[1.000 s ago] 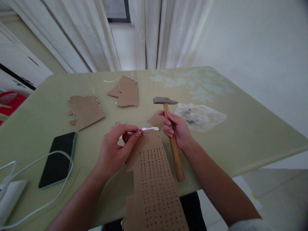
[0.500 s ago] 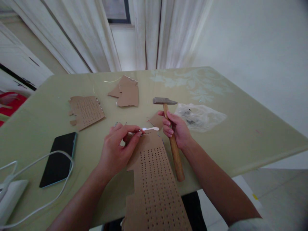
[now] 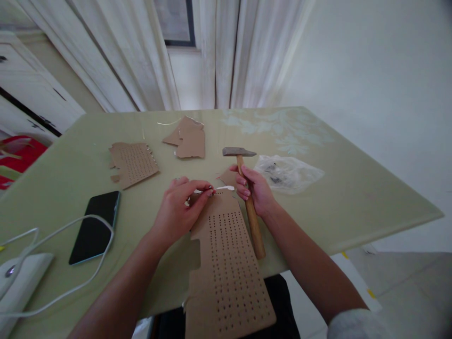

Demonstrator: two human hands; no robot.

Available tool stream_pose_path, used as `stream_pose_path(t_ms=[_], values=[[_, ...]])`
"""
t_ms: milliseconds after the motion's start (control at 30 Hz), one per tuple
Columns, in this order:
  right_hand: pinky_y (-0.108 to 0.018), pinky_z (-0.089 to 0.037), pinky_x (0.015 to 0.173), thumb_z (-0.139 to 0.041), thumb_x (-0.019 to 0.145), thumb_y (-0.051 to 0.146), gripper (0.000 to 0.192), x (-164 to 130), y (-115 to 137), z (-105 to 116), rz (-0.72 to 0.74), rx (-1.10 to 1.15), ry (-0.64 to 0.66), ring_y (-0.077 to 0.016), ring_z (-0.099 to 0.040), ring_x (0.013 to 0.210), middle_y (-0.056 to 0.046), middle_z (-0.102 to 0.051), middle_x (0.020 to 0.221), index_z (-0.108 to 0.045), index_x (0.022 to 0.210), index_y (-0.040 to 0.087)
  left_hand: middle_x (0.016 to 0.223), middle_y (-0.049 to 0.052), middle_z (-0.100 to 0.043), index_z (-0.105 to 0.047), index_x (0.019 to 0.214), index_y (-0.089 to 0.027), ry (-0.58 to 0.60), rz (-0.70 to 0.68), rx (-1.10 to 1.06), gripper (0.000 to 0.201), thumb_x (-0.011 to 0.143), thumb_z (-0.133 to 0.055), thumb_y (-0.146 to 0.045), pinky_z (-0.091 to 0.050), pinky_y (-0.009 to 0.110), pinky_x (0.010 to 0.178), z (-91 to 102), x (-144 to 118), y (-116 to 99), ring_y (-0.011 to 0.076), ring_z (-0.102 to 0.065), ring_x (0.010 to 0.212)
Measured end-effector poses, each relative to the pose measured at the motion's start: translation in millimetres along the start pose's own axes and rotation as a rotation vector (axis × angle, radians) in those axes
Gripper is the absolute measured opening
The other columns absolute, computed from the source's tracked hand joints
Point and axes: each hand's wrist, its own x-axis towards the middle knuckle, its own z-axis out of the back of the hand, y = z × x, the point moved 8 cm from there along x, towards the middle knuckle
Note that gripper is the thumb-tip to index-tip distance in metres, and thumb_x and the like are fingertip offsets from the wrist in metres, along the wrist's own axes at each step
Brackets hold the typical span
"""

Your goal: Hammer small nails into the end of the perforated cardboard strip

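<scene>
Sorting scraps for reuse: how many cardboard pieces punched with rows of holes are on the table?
2. A long perforated cardboard lies at the near edge under the left hand; a smaller perforated piece lies far left. More may be hidden.

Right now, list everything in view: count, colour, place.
perforated cardboard strip: 1, brown, near edge, overhanging
perforated cardboard piece: 1, brown, left of centre
plain cardboard scraps: a few, brown, far centre
hammer: 1, wooden handle, grey head, centre
plastic bag: 1, clear, right of hammer
phone: 1, black, left
cable: 1, white, near left
table: 1, pale green
curtains: white, behind
left hand: pinching something small at strip's far end
right hand: gripping hammer handle
</scene>
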Motion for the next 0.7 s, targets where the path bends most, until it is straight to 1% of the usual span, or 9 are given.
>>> stream_pose_path(t_ms=[167, 300, 467, 533, 600, 633, 700], values=[[-0.018, -0.028, 0.036, -0.082, 0.094, 0.041, 0.028, 1, -1, 1, 0.003, -0.025, -0.014, -0.0051, -0.032, 0.04, 0.011, -0.048, 0.061, -0.07, 0.105, 0.018, 0.081, 0.002, -0.08, -0.082, 0.1, -0.026, 0.023, -0.022, 0.002, 0.014, 0.101, -0.069, -0.033, -0.048, 0.038, 0.079, -2.2, 2, -3, 0.0205, -0.06, 0.072], [-0.017, -0.028, 0.036, -0.085, 0.09, 0.043, 0.034, 4, 1, 4, 0.032, -0.057, -0.013, -0.0045, -0.034, 0.039, 0.011, -0.048, 0.061, -0.071, 0.105, 0.016, 0.083, 0.002, -0.08, -0.081, 0.1, -0.025, 0.038, -0.022, -0.012, 0.014, 0.1, -0.07, -0.033, -0.048, 0.037, 0.078, -4.1, 4, -1, 0.0202, -0.062, 0.073], [-0.017, -0.028, 0.036, -0.087, 0.088, 0.046, 0.038, 0, 15, 3, 0.075, -0.165, -0.006, -0.0041, -0.035, 0.039, 0.011, -0.048, 0.061, -0.075, 0.106, 0.014, 0.085, 0.002, -0.081, -0.082, 0.099, -0.025, 0.043, 0.003, -0.082, 0.016, 0.097, -0.071, -0.037, -0.048, 0.034, 0.074, -7.5, 5, 4, 0.0189, -0.062, 0.071], [-0.018, -0.027, 0.035, -0.087, 0.088, 0.047, 0.04, -7, 24, -4, 0.086, -0.223, 0.032, -0.0041, -0.034, 0.038, 0.011, -0.048, 0.062, -0.076, 0.108, 0.014, 0.085, 0.002, -0.081, -0.082, 0.099, -0.025, 0.046, 0.001, -0.119, 0.018, 0.097, -0.07, -0.038, -0.048, 0.033, 0.07, -9.1, 5, 4, 0.018, -0.061, 0.068], [-0.019, -0.026, 0.035, -0.085, 0.09, 0.05, 0.042, -19, 34, -16, 0.087, -0.307, 0.103, -0.0044, -0.035, 0.038, 0.01, -0.048, 0.062, -0.077, 0.109, 0.014, 0.085, 0.003, -0.081, -0.082, 0.1, -0.025, 0.049, -0.001, -0.15, 0.019, 0.097, -0.069, -0.038, -0.047, 0.032, 0.067, -10.8, 5, 4, 0.017, -0.059, 0.066], [-0.02, -0.025, 0.035, -0.084, 0.091, 0.052, 0.042, -25, 40, -22, 0.088, -0.367, 0.139, -0.0047, -0.036, 0.038, 0.01, -0.049, 0.063, -0.077, 0.11, 0.014, 0.085, 0.003, -0.081, -0.083, 0.1, -0.024, 0.047, -0.002, -0.166, 0.019, 0.097, -0.069, -0.038, -0.047, 0.031, 0.066, -11.6, 5, 5, 0.0166, -0.059, 0.065], [-0.022, -0.026, 0.037, -0.079, 0.097, 0.052, 0.039, -40, 52, -37, 0.089, -0.557, 0.202, -0.0063, -0.04, 0.039, 0.008, -0.051, 0.064, -0.077, 0.111, 0.016, 0.085, 0.003, -0.082, -0.083, 0.1, -0.024, 0.044, -0.001, -0.198, 0.02, 0.097, -0.069, -0.038, -0.048, 0.03, 0.066, -13.2, 5, 6, 0.0159, -0.059, 0.064]])
